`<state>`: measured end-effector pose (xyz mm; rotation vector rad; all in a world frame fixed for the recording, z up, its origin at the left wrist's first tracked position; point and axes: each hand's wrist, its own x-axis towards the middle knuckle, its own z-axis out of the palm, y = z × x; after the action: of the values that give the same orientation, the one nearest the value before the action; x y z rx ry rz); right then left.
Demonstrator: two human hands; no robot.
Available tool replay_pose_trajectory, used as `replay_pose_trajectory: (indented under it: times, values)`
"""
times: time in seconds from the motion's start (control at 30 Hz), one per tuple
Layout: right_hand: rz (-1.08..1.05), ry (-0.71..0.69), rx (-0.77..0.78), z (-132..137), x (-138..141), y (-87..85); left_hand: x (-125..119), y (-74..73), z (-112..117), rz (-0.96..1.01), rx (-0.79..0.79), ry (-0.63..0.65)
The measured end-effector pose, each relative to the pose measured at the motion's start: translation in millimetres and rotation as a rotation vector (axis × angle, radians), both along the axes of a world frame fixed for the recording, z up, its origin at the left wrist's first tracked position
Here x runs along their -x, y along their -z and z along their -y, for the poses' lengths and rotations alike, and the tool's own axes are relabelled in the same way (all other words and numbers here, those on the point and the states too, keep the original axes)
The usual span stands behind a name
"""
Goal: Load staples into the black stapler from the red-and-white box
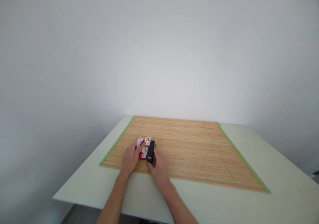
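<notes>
A black stapler (151,152) lies lengthwise on the bamboo mat (194,151), near its front left part. My right hand (159,168) rests at the stapler's near end, its fingers touching it. Three small red-and-white boxes sit just left of the stapler: one (140,141) at the far left, one (147,141) beside it, and one (144,152) nearer to me. My left hand (130,159) lies flat with its fingers stretched toward the boxes, fingertips touching the left one.
The mat has green edging and lies on a pale table (224,200). A plain white wall rises behind the table. The table's left edge drops off close to my left forearm.
</notes>
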<state>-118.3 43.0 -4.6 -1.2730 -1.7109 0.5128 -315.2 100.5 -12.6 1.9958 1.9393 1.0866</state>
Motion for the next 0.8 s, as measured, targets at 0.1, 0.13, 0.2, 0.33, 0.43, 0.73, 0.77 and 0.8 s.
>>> replay_pose_trajectory:
  times: [0.1, 0.13, 0.2, 0.33, 0.43, 0.73, 0.77, 0.8]
  values:
    - [0.020, 0.050, -0.001, 1.3, 7.4, 1.0, 0.6, 2.8, -1.1, -0.016, -0.009, 0.007]
    - [0.027, 0.055, 0.002, 1.7, 8.1, 1.0, 0.6, 3.2, -1.2, -0.020, -0.013, 0.009]
    - [0.038, 0.055, 0.004, 2.2, 8.3, 0.7, 0.2, 3.0, -1.0, -0.025, -0.020, 0.016]
    - [0.049, 0.036, 0.002, 1.6, 6.6, -0.5, -1.1, 0.5, 0.9, -0.033, -0.032, 0.019]
    - [0.053, 0.007, 0.000, 0.2, 5.3, -0.8, -2.4, -1.6, 2.9, -0.036, -0.035, 0.013]
    - [0.034, 0.001, -0.031, -0.9, 5.5, -0.5, -3.2, -0.9, 3.2, -0.041, -0.026, 0.010]
    - [0.031, 0.000, -0.033, -0.7, 5.4, -0.3, -3.0, -0.5, 3.1, -0.045, -0.024, 0.007]
    - [0.030, 0.002, -0.034, -0.8, 5.2, 0.0, -2.9, -0.3, 3.2, -0.049, -0.022, 0.005]
